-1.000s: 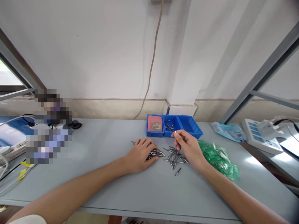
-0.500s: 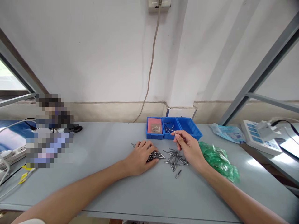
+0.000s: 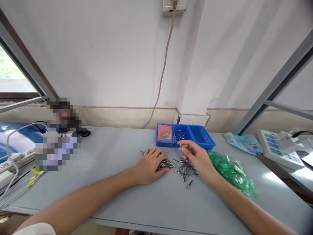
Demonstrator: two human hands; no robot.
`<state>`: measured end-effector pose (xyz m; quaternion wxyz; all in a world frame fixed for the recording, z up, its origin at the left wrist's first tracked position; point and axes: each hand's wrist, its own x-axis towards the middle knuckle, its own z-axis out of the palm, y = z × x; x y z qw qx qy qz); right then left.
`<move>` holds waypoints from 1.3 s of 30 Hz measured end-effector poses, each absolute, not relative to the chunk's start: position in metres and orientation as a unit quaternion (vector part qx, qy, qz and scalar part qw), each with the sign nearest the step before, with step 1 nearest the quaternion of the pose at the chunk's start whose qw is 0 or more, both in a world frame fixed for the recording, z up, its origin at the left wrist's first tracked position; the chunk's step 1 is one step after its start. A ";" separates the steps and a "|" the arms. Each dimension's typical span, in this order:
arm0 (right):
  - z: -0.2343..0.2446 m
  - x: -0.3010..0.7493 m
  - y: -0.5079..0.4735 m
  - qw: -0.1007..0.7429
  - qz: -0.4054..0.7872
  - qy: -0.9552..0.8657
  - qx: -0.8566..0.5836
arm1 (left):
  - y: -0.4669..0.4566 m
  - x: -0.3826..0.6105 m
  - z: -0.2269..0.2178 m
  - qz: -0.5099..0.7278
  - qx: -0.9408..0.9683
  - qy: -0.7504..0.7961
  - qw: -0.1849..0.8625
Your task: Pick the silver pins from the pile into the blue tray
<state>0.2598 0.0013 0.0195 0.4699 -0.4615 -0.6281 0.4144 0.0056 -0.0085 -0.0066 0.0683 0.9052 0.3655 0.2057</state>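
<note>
My left hand (image 3: 149, 162) rests on the grey table (image 3: 102, 182), its fingers curled over a small heap of dark metal pins (image 3: 166, 164). My right hand (image 3: 197, 158) hovers just above a second scatter of pins (image 3: 184, 169) and pinches one thin metal pin (image 3: 180, 143) between thumb and forefinger. A blue three-compartment tray (image 3: 184, 134) stands right behind both hands; its left cell has a pink lining, its middle cell holds several pins.
A crumpled green plastic bag (image 3: 232, 173) lies right of my right hand. Further right are a blue-white packet (image 3: 243, 143) and a white device with blue buttons (image 3: 276, 147). A power strip (image 3: 14, 160) with cables and blurred items sit at the left. A cord hangs from a wall socket (image 3: 174, 6).
My right hand with the pinched pin has lowered slightly toward the pin scatter. The camera has shifted a little, and my left hand stays on its heap.
</note>
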 end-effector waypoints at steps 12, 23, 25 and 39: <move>0.022 0.263 0.003 0.484 0.403 -0.600 -0.494 | -0.008 0.006 -0.005 0.200 0.906 0.366 0.074; 0.020 0.263 0.002 0.506 0.498 -0.557 -0.431 | -0.008 0.006 -0.006 0.206 0.905 0.366 0.069; 0.020 0.263 0.002 0.508 0.499 -0.557 -0.428 | -0.008 0.006 -0.006 0.205 0.906 0.366 0.067; 0.023 0.259 -0.001 0.506 0.438 -0.586 -0.456 | -0.008 0.005 -0.007 0.205 0.906 0.364 0.069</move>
